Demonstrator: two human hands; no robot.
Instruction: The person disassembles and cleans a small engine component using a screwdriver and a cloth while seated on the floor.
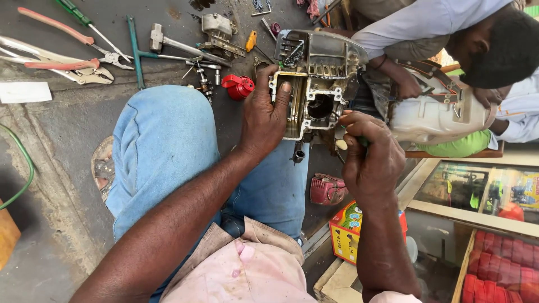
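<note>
Many tools beyond the engine block.

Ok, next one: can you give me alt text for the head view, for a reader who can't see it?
Seen from above, a person's left hand grips a greasy small-engine crankcase over their denim-clad knee, while the right hand holds a green-handled tool against it. Pliers, a hammer and a red cap lie on the concrete floor; another person holds a white housing.
</note>
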